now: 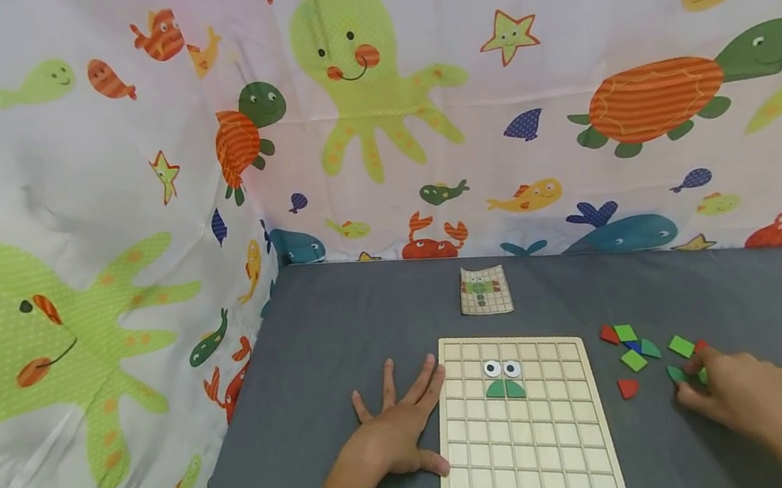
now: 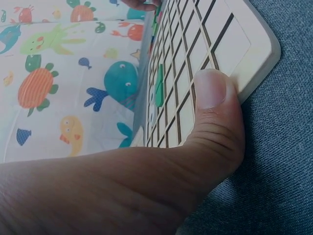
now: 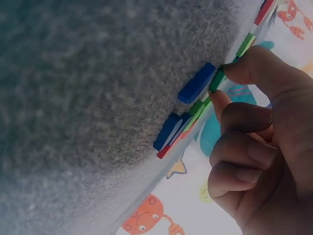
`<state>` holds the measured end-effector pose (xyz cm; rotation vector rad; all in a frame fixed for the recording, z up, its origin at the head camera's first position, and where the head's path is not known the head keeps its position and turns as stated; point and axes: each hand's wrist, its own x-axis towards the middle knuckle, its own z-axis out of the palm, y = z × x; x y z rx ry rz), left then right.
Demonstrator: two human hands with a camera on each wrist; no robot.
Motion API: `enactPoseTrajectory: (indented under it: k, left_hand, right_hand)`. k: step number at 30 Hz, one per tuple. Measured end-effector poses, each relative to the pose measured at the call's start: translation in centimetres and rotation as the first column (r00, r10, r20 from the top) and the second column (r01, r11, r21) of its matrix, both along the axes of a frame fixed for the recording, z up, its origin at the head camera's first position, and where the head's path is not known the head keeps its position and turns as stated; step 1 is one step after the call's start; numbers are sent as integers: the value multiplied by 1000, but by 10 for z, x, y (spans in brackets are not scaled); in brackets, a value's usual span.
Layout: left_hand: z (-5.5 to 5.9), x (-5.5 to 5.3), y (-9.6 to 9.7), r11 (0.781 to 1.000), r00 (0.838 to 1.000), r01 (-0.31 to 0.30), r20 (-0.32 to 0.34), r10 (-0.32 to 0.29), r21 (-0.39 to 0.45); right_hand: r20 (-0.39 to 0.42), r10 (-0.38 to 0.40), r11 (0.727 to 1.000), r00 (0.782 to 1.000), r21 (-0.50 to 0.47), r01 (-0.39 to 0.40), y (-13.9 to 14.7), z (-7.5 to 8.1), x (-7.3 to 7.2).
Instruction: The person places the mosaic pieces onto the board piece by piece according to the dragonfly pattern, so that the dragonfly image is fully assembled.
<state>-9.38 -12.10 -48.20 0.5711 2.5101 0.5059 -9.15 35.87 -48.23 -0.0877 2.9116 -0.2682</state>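
A wooden grid board (image 1: 537, 458) lies on the grey cloth, bearing two eye pieces (image 1: 491, 369) and two dark green quarter-circle pieces (image 1: 494, 389) near its top. My left hand (image 1: 400, 436) rests at the board's left side, fingers spread; in the left wrist view its thumb (image 2: 212, 93) presses on the board near a corner. Right of the board, my right hand (image 1: 751, 397) pinches a dark green quarter-circle piece (image 3: 217, 80) between thumb and forefinger, low over the cloth. Its other fingers are curled. Blue pieces (image 3: 196, 83) lie close by, largely hidden by the hand in the head view.
Several loose pieces lie between board and right hand: light green squares (image 1: 633, 360), red pieces (image 1: 628, 388) and a blue one (image 1: 633, 346). A small pattern card (image 1: 488, 305) stands behind the board. A sea-animal printed curtain (image 1: 387, 219) borders the table's back and left.
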Motion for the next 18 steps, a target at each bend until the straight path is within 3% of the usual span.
enactPoseTrajectory:
  k: [4,7,10,14,18]
  left_hand:
    - [-1,0,1,1000,1000,-8,7,8,-15]
    - [-10,-3,0,1000,1000,-12,-5,12,-25]
    - [-9,-3,1,999,1000,-14,-8,14,-37]
    - [5,1,3,998,1000,-22,4,22,-60]
    - [7,2,4,998,1000,-20,-5,20,-65]
  right_hand:
    - [4,8,1000,1000,10,-8,-7,6,2]
    - [-35,23,1000,999,-8,-24,-22,15,6]
    - [-99,54,997,994,-48,-59,-44,23,10]
    - [-210,144,985,967,-64,-160,-78,26,12]
    - [-280,254,961,926,-30,-273,-112,26,9]
